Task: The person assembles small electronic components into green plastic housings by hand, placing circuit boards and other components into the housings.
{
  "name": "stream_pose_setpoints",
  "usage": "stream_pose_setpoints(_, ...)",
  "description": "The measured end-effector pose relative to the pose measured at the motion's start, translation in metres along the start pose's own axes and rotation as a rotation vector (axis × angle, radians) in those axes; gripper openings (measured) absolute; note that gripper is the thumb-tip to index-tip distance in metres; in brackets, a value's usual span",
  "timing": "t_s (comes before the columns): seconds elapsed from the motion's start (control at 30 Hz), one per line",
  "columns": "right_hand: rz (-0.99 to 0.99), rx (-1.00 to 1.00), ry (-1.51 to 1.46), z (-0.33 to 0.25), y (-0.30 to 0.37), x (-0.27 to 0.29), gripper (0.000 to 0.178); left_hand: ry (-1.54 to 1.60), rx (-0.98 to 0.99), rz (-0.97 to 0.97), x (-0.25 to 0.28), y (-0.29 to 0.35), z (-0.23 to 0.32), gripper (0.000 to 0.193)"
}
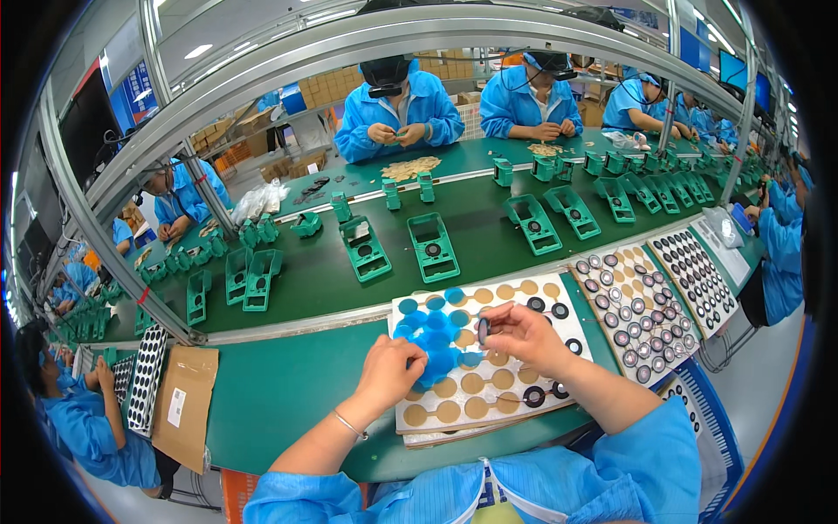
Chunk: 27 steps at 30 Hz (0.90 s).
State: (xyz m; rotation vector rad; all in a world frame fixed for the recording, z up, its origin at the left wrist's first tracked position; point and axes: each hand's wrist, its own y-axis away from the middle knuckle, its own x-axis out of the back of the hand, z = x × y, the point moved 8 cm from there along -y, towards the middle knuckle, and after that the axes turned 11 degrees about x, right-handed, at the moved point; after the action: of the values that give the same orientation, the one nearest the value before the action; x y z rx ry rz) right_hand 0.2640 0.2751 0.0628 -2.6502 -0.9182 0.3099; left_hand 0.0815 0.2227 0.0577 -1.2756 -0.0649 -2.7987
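My right hand (524,339) pinches a small round dark speaker (483,330) on edge, above a white foam tray (559,288) with tan round recesses. My left hand (389,371) is closed, fingertips pressed together at the edge of a loose heap of thin blue discs (436,336) on the tray's left half. Whatever those fingertips may hold is too small to make out. Several black round speakers (534,396) with thin wires sit in recesses along the tray's right side.
A second tray (624,306) full of round speakers and a third tray (694,271) lie to the right. Beyond a metal rail, green plastic housings (432,247) stand on a green conveyor belt. Co-workers in blue (397,109) sit opposite. A cardboard sheet (185,397) lies left.
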Motion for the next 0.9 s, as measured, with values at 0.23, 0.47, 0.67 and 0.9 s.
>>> stream_pose_setpoints(0.23,-0.016,-0.102,0.012,-0.006,-0.025,0.004,0.038,-0.409,-0.325,0.250,0.013,-0.011,0.024,0.006)
stream_pose_setpoints(0.47,-0.073,-0.091,0.049,-0.004,-0.070,0.000,0.034,-0.260,-0.295,0.395,0.056,-0.055,0.005,0.012)
stream_pose_setpoints(0.67,-0.045,0.161,0.525,0.028,-0.166,0.002,0.021,-0.554,-0.128,0.170,0.036,-0.145,-0.081,0.056)
stream_pose_setpoints(0.9,-0.118,0.311,0.952,0.080,-0.239,-0.020,0.017,-0.591,-0.211,0.067,0.009,-0.146,-0.103,0.044)
